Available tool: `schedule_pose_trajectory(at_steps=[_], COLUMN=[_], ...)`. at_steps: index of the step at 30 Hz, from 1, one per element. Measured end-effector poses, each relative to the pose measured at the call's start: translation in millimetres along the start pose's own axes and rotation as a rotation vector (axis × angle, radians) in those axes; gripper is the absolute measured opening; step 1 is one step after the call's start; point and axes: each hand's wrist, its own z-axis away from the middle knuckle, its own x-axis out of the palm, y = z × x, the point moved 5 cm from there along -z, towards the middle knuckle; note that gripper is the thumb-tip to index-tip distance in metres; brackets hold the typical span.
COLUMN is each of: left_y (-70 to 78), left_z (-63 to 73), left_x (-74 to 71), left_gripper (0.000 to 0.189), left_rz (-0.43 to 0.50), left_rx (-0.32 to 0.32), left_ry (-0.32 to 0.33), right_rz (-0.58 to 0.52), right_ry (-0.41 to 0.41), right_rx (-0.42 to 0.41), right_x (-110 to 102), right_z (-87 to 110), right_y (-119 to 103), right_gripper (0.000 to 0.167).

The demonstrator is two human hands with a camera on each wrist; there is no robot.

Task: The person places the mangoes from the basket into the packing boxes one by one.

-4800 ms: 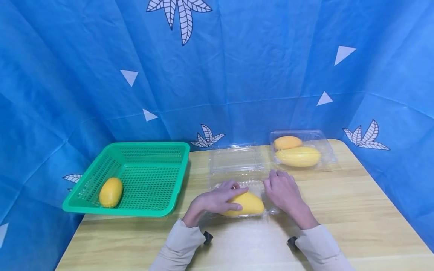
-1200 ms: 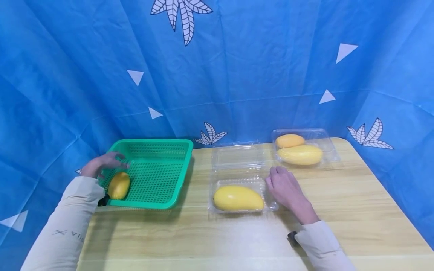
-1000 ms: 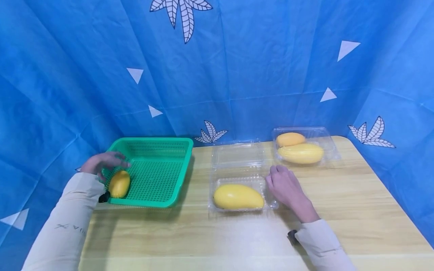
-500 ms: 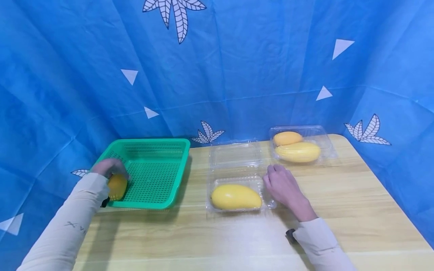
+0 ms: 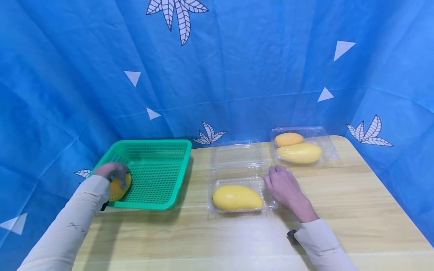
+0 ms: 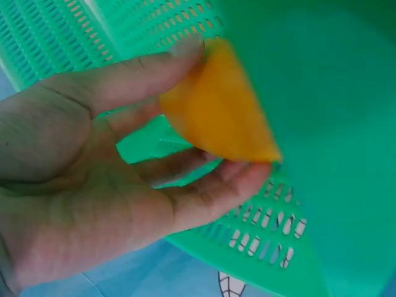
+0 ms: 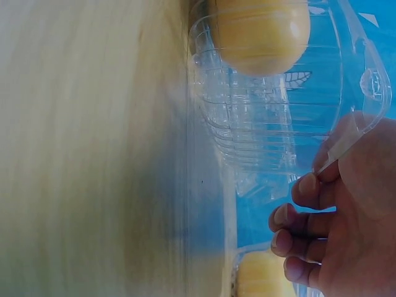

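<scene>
Inside the green basket (image 5: pixel 145 206) my left hand (image 5: pixel 113 171) grips an orange-yellow mango (image 5: pixel 118 191) at the near left corner. The left wrist view has the thumb on one side of the mango (image 6: pixel 216 105) and the fingers on the other. My right hand (image 5: pixel 285 190) pinches the right rim of a clear plastic clamshell box (image 5: pixel 237 156) between thumb and forefinger; the other fingers (image 7: pixel 303 241) are curled loosely. A larger yellow mango (image 5: pixel 237 197) lies in the box's base, and the lid is folded back toward the curtain.
A second clear box (image 5: pixel 327 145) stands at the back right, with a small orange mango (image 5: pixel 289 139) and a long yellow fruit (image 5: pixel 300 153) in it. A blue curtain (image 5: pixel 254 67) hangs behind the wooden table (image 5: pixel 203 241).
My left hand has left the yellow mango in the box, reached left into the basket, and closed around the orange-yellow mango there. The right hand has stayed at the box's rim.
</scene>
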Motion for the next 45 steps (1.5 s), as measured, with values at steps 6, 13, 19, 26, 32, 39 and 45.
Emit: schedule_pose_trajectory(at_steps=[6, 13, 19, 26, 32, 39, 45], left_y=[-4.9, -11.9, -7.9, 0.7, 7.1, 19.5, 24.5], left_z=[0.1, 1.0, 5.3, 14.6, 22.3, 26.2, 27.4], left_x=[6.8, 12.3, 9.8, 5.6, 0.2, -10.5, -14.8], left_gripper=[0.086, 0.086, 0.091, 0.095, 0.095, 0.083, 0.072], left_rz=[-0.063, 0.026, 0.156, 0.227, 0.301, 0.297, 0.413], left_rx=[-0.004, 0.003, 0.05, 0.046, 0.068, 0.174, 0.287], left_ry=[-0.001, -0.039, -0.114, -0.127, -0.109, -0.041, -0.031], right_rz=[-0.008, -0.009, -0.006, -0.005, -0.006, -0.009, -0.009], right_ry=[-0.01, -0.011, -0.008, -0.007, -0.012, -0.018, -0.02], right_rx=[0.005, -0.001, -0.002, -0.003, -0.001, 0.007, 0.014], right_x=[3.4, 5.5, 5.3, 4.7, 4.3, 1.6, 0.1], right_z=[1.4, 2.0, 1.9, 2.2, 1.7, 0.7, 0.6], right_y=[-0.5, -3.0, -3.3, -4.5, -4.0, -2.4, -1.4], right_gripper=[0.021, 0.02, 0.021, 0.021, 0.021, 0.022, 0.023])
